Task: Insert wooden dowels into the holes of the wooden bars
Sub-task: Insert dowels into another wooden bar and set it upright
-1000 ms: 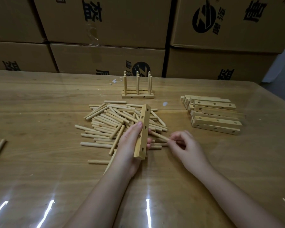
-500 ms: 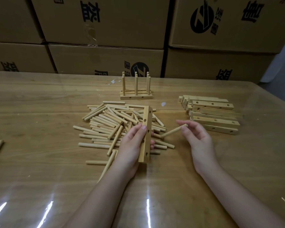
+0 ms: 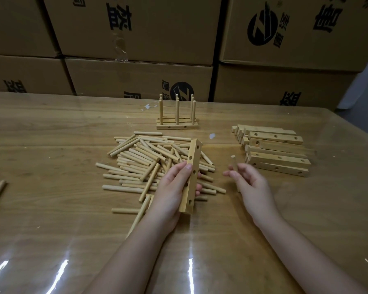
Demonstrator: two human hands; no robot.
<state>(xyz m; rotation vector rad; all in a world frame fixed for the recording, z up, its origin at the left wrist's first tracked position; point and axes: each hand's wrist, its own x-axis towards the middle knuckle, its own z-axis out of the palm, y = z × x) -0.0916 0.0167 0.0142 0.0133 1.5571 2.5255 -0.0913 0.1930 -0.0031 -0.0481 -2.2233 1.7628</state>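
Left hand (image 3: 172,187): clamped round mid-length of wooden bar (image 3: 194,149), bar tilted, holes facing right, above near edge of dowel pile (image 3: 145,160). Right hand (image 3: 253,183): pinching one dowel (image 3: 233,160) upright, just right of bar, not touching. Judged light, stiff, smooth. Best gripped low on shaft, leaving tip free for hole.

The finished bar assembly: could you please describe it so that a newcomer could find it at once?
Start at the cardboard boxes behind the table. Just before them, beyond the loose dowel pile, lies the finished bar assembly. Only its bars have dowels standing upright in them.
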